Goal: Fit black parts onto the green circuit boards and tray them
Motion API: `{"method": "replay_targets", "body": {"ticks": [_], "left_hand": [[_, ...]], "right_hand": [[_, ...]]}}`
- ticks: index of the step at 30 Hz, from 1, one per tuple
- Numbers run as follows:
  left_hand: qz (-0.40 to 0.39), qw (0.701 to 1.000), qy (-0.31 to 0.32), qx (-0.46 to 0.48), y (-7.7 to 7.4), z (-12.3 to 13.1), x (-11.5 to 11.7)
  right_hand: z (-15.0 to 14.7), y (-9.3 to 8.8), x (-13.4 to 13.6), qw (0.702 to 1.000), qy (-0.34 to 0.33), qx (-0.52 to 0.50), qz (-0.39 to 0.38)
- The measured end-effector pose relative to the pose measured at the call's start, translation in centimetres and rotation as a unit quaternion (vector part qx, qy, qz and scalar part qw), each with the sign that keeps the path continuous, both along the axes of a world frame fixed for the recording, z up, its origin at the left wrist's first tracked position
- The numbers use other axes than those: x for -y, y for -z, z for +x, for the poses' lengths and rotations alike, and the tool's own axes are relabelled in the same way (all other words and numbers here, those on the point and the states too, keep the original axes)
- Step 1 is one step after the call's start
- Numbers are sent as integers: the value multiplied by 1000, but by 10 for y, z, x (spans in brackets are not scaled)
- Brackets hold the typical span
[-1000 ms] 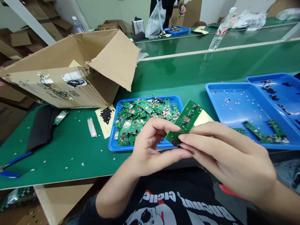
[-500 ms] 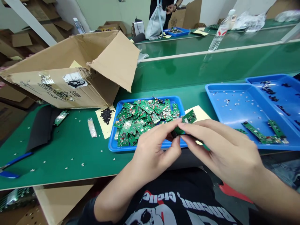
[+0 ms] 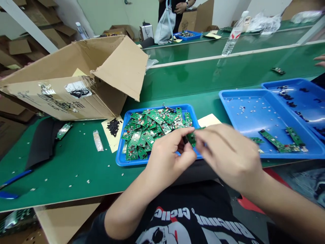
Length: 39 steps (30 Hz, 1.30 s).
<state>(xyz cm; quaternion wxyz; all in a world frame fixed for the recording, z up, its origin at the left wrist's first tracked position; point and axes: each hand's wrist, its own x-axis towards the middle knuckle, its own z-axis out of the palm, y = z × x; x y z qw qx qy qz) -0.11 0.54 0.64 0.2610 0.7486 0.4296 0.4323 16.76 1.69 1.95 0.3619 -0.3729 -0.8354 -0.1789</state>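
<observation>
My left hand (image 3: 169, 154) pinches a small green circuit board (image 3: 192, 137) between its fingertips, just above a blue tray (image 3: 162, 107) heaped with similar green boards (image 3: 152, 130). Most of the held board is hidden by my fingers. My right hand (image 3: 227, 154) is motion-blurred, with its fingertips beside the board. I cannot tell whether it grips the board. A second blue tray (image 3: 254, 113) to the right holds several green boards (image 3: 279, 142) and small scattered bits.
A third blue tray (image 3: 291, 86) with black pieces sits at the right. An open cardboard box (image 3: 76, 91) leans at the left, near black foam (image 3: 43, 142) and blue-handled pliers (image 3: 15, 179). A co-worker's hand (image 3: 320, 60) shows at the far right, and another person stands beyond the benches.
The board has moved left and down, and now sits mostly inside my left fingers. My right hand has shifted right. A co-worker's hand and a loose board have appeared at the upper right.
</observation>
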Motion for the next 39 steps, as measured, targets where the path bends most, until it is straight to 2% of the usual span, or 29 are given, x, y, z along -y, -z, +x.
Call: {"method": "replay_targets", "body": {"ticks": [3,6,9,12,15,19,21,23,25,28,32,36,39], "left_hand": [[-83,995,46,33,-2,1,-4],[-128,987,56,79,3,9,-20],[-164,981,77,75,17,34,-45],[-174,976,129,-37,33,77,-66],[-162,966,176,-94,47,129,-78],[-145,949,218,-178,63,188,-85],[-129,940,232,-215,68,204,-83],[-99,936,238,-238,68,209,-79],[-64,937,238,-249,62,202,-72],[-37,942,237,-234,48,175,-60],[-123,960,225,-113,37,117,-44],[-188,974,128,-14,43,62,-27],[-211,976,56,29,49,31,-14]], "right_hand": [[19,-7,-10,990,107,-86,37],[43,-2,-10,968,122,-217,16],[67,18,0,930,128,-345,26],[89,44,15,884,153,-442,-14],[104,65,30,870,178,-458,-35],[113,82,46,864,204,-456,-66],[117,87,50,860,213,-457,-78],[120,92,52,856,218,-461,-83],[122,97,50,853,219,-466,-86],[116,104,46,851,210,-471,-101],[86,105,41,860,160,-455,-164],[40,102,37,875,68,-417,-235],[11,102,33,884,10,-384,-265]]}}
